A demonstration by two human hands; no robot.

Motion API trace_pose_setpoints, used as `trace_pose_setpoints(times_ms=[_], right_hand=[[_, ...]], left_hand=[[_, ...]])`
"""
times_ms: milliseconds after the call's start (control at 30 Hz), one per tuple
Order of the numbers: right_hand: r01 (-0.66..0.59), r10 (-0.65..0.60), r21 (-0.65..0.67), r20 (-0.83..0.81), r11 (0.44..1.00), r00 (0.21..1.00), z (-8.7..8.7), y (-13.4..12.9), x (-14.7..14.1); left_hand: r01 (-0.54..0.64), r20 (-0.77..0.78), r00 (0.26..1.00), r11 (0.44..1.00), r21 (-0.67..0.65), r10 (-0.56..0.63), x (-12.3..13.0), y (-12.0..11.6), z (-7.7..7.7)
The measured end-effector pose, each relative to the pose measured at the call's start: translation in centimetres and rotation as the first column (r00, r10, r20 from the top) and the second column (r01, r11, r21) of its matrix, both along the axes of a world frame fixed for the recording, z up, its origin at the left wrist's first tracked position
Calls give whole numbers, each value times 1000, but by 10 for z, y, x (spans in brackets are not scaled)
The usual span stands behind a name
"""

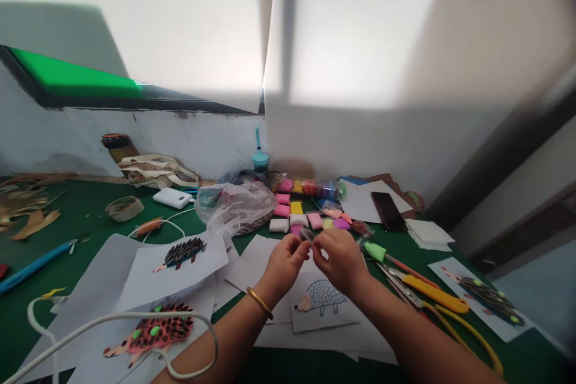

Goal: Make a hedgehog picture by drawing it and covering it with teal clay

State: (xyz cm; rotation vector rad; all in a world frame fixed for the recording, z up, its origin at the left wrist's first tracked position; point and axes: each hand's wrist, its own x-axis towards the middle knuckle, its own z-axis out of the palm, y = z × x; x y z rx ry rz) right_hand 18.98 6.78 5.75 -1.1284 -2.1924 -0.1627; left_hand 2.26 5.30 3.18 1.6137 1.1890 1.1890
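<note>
My left hand [292, 255], with a gold bangle on its wrist, and my right hand [337, 255] meet above the papers in the middle. Between their pinched fingertips is a small greyish, shiny piece [306, 235], which both hands hold; what it is exactly is too small to tell. Under and just in front of the hands lies a sheet with a blue-outlined hedgehog drawing [324, 297], its face coloured peach. Beyond the fingers, small packets of pink, yellow and white clay [297, 220] lie in rows.
Finished hedgehog pictures lie left [184, 253] and right [483, 294]. Scissors [411, 294] and a yellow cutter [434, 293] are near my right forearm. A phone [387, 211], plastic bag [240, 207], tape roll [125, 209] and power bank [172, 198] sit farther back. A white cable [112, 318] crosses the lower left.
</note>
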Motion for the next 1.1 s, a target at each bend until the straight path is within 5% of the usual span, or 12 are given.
trace_pose_setpoints(times_ms=[167, 400, 600, 833, 1100], right_hand=[[-90, 88, -11, -120, 996, 989, -20, -35, -4], [-140, 133, -33, -155, 990, 979, -29, -31, -1], [-177, 178, -52, 20, 983, 984, -28, -21, 5], [-270, 224, -202, -222, 942, 949, -36, -24, 4], [-397, 218, -285, -501, 872, 838, -45, -27, 2]], left_hand=[[-48, 58, 997, 997, -62, 52, 11, -11, -5], [-40, -139, 990, 999, -5, 39, -5, -19, -7], [-24, -229, 973, 997, 74, 40, -9, -22, -10], [7, 38, 999, 999, -37, -6, -4, -22, -20], [190, 352, 928, 968, -162, -124, -6, -23, -23]])
